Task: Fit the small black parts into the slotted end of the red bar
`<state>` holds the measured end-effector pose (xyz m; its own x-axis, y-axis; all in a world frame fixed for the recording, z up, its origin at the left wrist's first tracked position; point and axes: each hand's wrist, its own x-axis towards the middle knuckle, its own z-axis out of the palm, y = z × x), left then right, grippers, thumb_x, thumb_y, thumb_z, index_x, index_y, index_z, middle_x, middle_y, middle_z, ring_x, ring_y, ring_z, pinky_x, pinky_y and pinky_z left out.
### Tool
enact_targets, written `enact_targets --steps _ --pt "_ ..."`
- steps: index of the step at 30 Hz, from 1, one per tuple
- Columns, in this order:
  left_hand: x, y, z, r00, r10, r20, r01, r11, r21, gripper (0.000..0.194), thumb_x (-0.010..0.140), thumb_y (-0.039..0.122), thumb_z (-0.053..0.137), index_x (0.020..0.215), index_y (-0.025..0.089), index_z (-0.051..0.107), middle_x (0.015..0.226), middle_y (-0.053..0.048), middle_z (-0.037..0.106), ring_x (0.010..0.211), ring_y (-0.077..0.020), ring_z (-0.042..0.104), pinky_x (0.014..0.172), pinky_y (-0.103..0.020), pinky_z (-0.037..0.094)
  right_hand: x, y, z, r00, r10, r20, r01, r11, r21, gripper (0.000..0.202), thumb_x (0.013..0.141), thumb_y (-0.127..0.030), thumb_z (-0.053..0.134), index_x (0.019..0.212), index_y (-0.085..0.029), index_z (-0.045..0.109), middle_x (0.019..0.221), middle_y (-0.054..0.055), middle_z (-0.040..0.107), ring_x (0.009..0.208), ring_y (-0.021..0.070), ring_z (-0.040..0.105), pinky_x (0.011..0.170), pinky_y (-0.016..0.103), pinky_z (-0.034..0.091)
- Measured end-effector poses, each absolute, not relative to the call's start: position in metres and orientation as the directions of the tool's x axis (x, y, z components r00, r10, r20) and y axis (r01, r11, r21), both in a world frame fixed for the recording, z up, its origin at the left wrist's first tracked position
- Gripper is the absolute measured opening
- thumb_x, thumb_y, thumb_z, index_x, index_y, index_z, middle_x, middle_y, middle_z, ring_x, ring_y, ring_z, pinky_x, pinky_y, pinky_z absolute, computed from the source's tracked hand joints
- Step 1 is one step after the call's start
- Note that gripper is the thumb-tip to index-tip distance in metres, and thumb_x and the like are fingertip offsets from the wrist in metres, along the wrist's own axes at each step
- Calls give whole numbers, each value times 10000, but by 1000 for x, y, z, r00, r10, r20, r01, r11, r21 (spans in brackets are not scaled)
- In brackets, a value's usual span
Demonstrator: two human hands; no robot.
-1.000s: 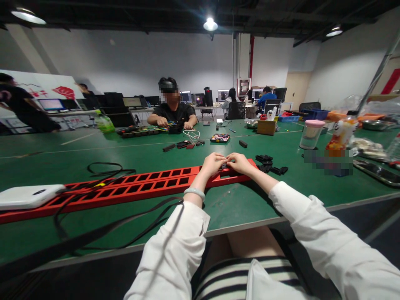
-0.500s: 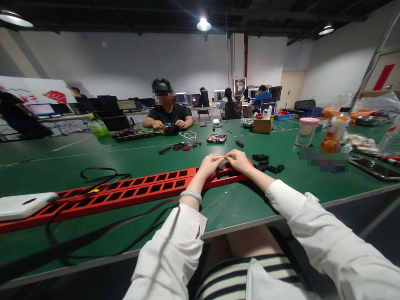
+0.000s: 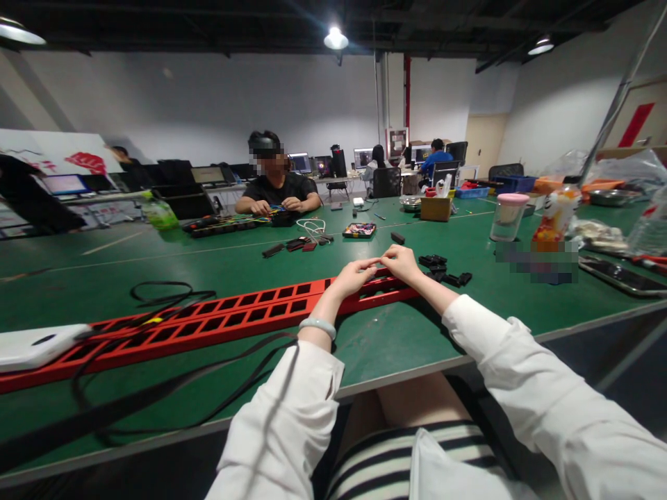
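Above the right end of a long red slotted rail (image 3: 229,314), my left hand (image 3: 356,278) and my right hand (image 3: 401,267) meet at the fingertips. Both have their fingers closed in a pinch; whatever lies between them is hidden or too small to make out. A pale bangle circles my left wrist. Just right of my right hand sits a loose pile of small black plastic parts (image 3: 435,262). A single black block (image 3: 397,237) lies beyond my hands. The rail rests on the green table (image 3: 396,340), partly covered by my hands and forearms.
A white box-like device (image 3: 44,345) with a black cable (image 3: 156,295) lies on the rail's left end. Across the table a person (image 3: 281,187) handles coloured wires. At right stand a pink-lidded cup (image 3: 508,217), a drink bottle (image 3: 555,215) and a phone (image 3: 622,275).
My fingertips have shifted slightly up and right over the rail, still together. The dark piece that showed under them is less visible. The whole view has moved a little.
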<state>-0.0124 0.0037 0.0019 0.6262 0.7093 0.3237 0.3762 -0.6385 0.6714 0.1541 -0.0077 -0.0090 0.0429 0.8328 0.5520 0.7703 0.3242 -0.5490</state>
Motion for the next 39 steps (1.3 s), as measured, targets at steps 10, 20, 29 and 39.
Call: enact_targets --steps 10,20,29,39 --pt "-14 5 0 651 668 360 544 -742 393 444 796 282 507 1230 191 486 1153 -73 561 1081 -204 474 955 -320 314 171 -8 -4 54 819 571 921 180 -346 224 759 -262 444 729 -185 652 870 79 603 905 228 497 915 475 228" --pt "-22 -4 4 619 711 335 727 -679 97 541 824 432 443 1332 354 274 1389 -20 295 1295 -267 135 1021 -494 98 228 5 -12 219 934 282 971 -182 -152 256 727 -146 478 932 -168 630 1037 135 548 1071 309 366 891 595 156" --pt "-21 -5 4 621 734 273 748 -660 75 564 822 491 412 1342 371 231 1411 -12 248 1301 -267 112 1020 -493 98 226 10 -17 249 944 218 965 -222 -143 295 745 -135 457 1005 -190 586 1035 120 556 1059 290 385 870 570 196" --pt "-24 -4 3 598 765 238 775 -628 69 576 799 578 378 1328 379 268 1407 -25 257 1298 -284 115 1009 -512 96 222 5 -13 166 904 395 969 -74 -238 327 774 -137 435 1064 -228 556 992 97 531 919 219 489 842 416 311"
